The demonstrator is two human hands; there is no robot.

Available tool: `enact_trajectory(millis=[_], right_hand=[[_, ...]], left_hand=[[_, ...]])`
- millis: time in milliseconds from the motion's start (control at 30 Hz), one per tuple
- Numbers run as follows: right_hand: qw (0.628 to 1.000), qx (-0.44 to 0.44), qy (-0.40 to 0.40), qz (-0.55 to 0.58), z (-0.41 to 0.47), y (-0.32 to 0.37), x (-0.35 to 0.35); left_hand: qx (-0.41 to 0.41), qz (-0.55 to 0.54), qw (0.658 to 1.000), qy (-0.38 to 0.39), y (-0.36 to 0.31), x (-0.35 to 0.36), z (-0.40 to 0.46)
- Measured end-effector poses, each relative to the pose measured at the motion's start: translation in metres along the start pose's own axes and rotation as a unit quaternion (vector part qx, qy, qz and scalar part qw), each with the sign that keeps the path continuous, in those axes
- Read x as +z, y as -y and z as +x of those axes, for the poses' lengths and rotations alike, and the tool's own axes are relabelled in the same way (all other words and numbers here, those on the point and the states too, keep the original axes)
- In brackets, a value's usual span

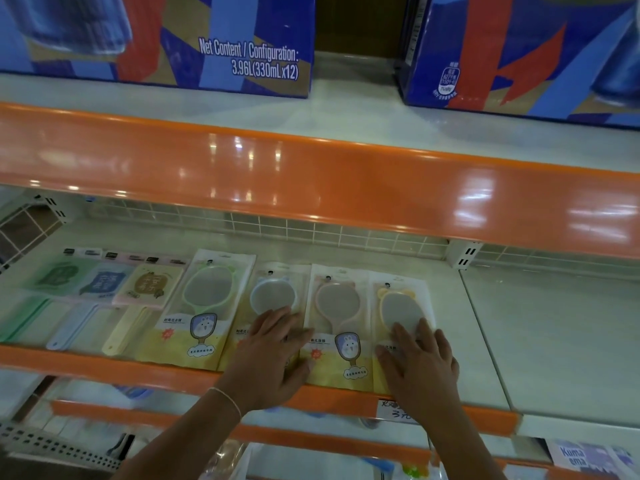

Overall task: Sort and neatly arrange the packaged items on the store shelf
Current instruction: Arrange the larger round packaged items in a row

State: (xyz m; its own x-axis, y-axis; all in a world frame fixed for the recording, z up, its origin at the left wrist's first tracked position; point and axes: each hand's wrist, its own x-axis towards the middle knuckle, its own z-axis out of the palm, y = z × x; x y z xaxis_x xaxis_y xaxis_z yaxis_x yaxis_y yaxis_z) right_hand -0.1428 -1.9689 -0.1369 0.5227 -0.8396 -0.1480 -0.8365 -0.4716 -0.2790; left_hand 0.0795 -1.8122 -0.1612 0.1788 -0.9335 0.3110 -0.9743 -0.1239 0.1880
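Observation:
Packaged hand mirrors lie flat in a row on the middle shelf (485, 348). From left: a green mirror pack (207, 296), a blue mirror pack (273, 292), a pink mirror pack (337, 303) and a yellow mirror pack (398, 306). My left hand (273, 351) rests palm down, fingers spread, on the lower part of the blue pack. On the lower half of the yellow pack my right hand (420, 365) presses flat. Further left lie three packaged combs: green (59, 275), blue (100, 282) and beige (149, 285).
An orange shelf lip (311, 178) overhangs the mirrors from above. Two large blue drink cartons (221, 43) (526, 53) stand on the top shelf. A handwritten price tag (398, 408) hangs on the front rail. Bare shelf lies right of the yellow pack. More goods sit on the shelf below.

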Motion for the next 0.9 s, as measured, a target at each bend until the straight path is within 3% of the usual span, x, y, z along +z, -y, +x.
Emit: enact_trajectory(millis=[767, 900], right_hand=[[0.995, 0.018, -0.100, 0.024, -0.056, 0.061, 0.018], [0.995, 0.018, -0.091, 0.029, -0.071, 0.079, 0.024]], left_hand=[[-0.016, -0.043, 0.998, -0.049, -0.006, -0.020, -0.044], [-0.111, 0.026, 0.993, -0.037, 0.004, -0.034, -0.065]])
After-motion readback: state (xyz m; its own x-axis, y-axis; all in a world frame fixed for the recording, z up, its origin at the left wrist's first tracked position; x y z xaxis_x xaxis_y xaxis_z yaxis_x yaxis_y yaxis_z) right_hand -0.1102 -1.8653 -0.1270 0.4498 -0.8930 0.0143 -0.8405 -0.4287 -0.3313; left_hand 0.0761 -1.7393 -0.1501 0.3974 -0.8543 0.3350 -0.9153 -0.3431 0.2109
